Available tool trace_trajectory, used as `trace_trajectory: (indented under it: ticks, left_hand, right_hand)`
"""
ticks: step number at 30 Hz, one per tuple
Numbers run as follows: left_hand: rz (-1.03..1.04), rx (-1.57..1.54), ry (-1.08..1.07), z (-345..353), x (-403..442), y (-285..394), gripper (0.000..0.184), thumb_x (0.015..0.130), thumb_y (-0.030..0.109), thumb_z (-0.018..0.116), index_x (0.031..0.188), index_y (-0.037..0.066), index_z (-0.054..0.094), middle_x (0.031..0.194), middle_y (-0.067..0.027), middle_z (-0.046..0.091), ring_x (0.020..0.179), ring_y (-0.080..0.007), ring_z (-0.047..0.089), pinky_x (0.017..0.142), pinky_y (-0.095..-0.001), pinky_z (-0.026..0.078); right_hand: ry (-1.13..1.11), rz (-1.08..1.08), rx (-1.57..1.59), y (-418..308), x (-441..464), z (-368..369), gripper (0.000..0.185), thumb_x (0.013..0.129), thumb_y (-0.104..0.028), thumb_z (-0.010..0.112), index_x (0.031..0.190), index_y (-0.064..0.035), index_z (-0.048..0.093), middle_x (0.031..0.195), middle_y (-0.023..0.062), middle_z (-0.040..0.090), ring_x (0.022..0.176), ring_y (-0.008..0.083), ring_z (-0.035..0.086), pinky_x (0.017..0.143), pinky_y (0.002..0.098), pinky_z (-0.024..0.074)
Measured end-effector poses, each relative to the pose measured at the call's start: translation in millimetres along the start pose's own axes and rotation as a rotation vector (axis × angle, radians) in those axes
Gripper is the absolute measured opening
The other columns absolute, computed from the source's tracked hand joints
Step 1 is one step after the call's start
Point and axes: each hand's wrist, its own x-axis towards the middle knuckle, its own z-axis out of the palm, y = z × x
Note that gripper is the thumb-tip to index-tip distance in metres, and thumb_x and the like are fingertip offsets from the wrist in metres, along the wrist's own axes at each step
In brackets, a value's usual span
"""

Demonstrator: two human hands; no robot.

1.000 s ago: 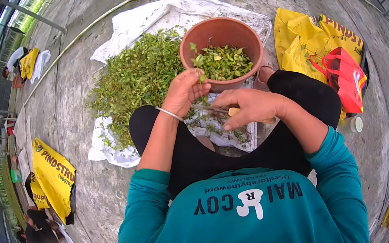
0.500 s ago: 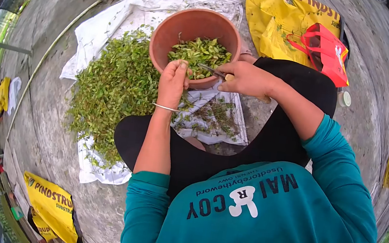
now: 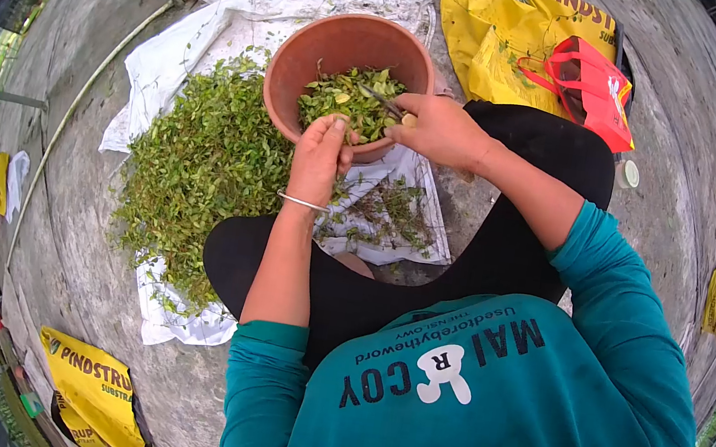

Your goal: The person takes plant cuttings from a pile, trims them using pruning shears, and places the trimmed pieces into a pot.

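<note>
At the near rim of the brown tub (image 3: 293, 68), my left hand (image 3: 320, 156) pinches a small green sprig, mostly hidden by the fingers. My right hand (image 3: 444, 132) is closed round the wooden handle of a small cutting tool, whose dark blades (image 3: 379, 98) point left over the tub. Cut leafy pieces (image 3: 348, 99) lie inside the tub. A large pile of leafy stems (image 3: 205, 175) rests left of it on a white sheet (image 3: 172, 51). Thin stems (image 3: 400, 216) are scattered on the sheet between my legs and the tub.
Beyond my right knee lie a yellow sack (image 3: 484, 40), a red bag (image 3: 591, 96) and a small jar (image 3: 627, 174). Another yellow sack (image 3: 92, 392) is at the lower left. A pale hose (image 3: 83, 98) runs along the concrete floor at the left.
The camera view has shifted, moving the scene leftward. My right hand has risen from below the tub's rim to its right edge, bringing the blades over the tub. My left hand keeps its pinch.
</note>
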Motion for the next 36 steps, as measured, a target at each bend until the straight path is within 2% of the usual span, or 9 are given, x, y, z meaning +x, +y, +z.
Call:
trace_trajectory:
  ticks: [4,5,9,14,19,25,30,34,36]
  left_hand:
    - [-0.105,-0.356,0.246,5.6,-4.2,9.3,0.015,0.095,0.016,0.051,0.102,0.005,0.057,0.088,-0.0044,0.061,0.069,-0.009,0.058,0.058,-0.0206,0.045]
    - [-0.105,-0.355,0.256,2.7,-5.2,8.2,0.015,0.095,0.016,0.051,0.102,0.005,0.057,0.088,-0.0044,0.061,0.069,-0.009,0.058,0.058,-0.0206,0.045]
    - [-0.12,-0.546,0.232,-9.7,1.3,3.2,0.015,0.093,0.018,0.054,0.102,0.007,0.058,0.091,-0.0042,0.062,0.082,-0.013,0.061,0.068,-0.0281,0.05]
    - [-0.127,-0.57,0.187,-9.8,1.7,5.1,0.015,0.091,0.018,0.056,0.101,0.007,0.058,0.091,-0.0036,0.062,0.083,-0.0144,0.061,0.072,-0.0318,0.051]
    - [-0.147,-0.559,0.072,-6.4,2.9,3.3,0.015,0.09,0.018,0.056,0.1,0.007,0.058,0.091,-0.0033,0.062,0.084,-0.0149,0.062,0.072,-0.0304,0.051]
    - [-0.149,-0.551,0.023,-6.9,-0.2,1.7,0.018,0.09,0.017,0.056,0.103,0.005,0.058,0.093,-0.0046,0.062,0.086,-0.0156,0.062,0.072,-0.0295,0.051]
    - [-0.036,-0.471,-0.042,1.7,-3.3,9.7,0.025,0.09,0.013,0.054,0.112,0.002,0.056,0.1,-0.0076,0.063,0.086,-0.0154,0.062,0.073,-0.0278,0.051]
    - [0.008,0.017,-0.077,8.1,-11.8,8.2,0.028,0.091,0.01,0.053,0.114,-0.003,0.057,0.099,-0.0101,0.065,0.083,-0.0142,0.063,0.072,-0.0259,0.051]
    - [-0.018,0.1,-0.086,3.9,-9.3,2.4,0.027,0.091,0.01,0.053,0.113,-0.004,0.058,0.097,-0.01,0.066,0.082,-0.0139,0.063,0.072,-0.0254,0.051]
  right_hand:
    - [-0.086,-0.043,0.174,1.4,-2.3,1.3,0.036,0.081,-0.025,0.062,0.107,-0.0006,0.06,0.079,0.0113,0.062,0.067,0.0238,0.055,0.068,0.0321,0.0444]
    - [-0.094,-0.049,0.177,-0.1,-3.4,3.4,0.036,0.081,-0.025,0.062,0.107,-0.0006,0.06,0.079,0.0113,0.062,0.067,0.0238,0.055,0.068,0.0321,0.0444]
    - [-0.319,-0.119,0.057,-7.6,-7.3,4.0,0.038,0.08,-0.026,0.062,0.108,-0.0007,0.06,0.084,0.0125,0.064,0.071,0.0262,0.058,0.068,0.0345,0.0458]
    - [-0.302,-0.235,-0.123,-0.5,-7.5,13.7,0.038,0.08,-0.028,0.063,0.107,-0.0014,0.06,0.086,0.0127,0.065,0.074,0.0284,0.06,0.068,0.036,0.0464]
    - [-0.277,-0.178,-0.116,-2.6,-8.4,19.0,0.034,0.08,-0.034,0.062,0.099,-0.0048,0.062,0.084,0.012,0.067,0.074,0.031,0.062,0.07,0.0401,0.0487]
    - [-0.279,-0.122,-0.146,-15.3,-8.8,17.5,0.033,0.08,-0.034,0.062,0.098,-0.0058,0.063,0.083,0.0114,0.067,0.073,0.031,0.062,0.069,0.0397,0.049]
    - [-0.203,-0.113,-0.052,-15.0,-4.1,10.6,0.034,0.08,-0.029,0.063,0.101,-0.0022,0.062,0.08,0.0121,0.064,0.07,0.0279,0.059,0.067,0.0358,0.0464]
    - [-0.143,0.033,0.023,-16.8,1.1,-6.1,0.034,0.081,-0.03,0.061,0.101,-0.0028,0.062,0.083,0.0129,0.065,0.074,0.027,0.06,0.068,0.035,0.0469]
    - [-0.1,0.031,0.008,-9.3,4.9,-6.0,0.035,0.081,-0.031,0.061,0.102,-0.0032,0.063,0.085,0.0132,0.065,0.075,0.0274,0.06,0.069,0.0351,0.047]
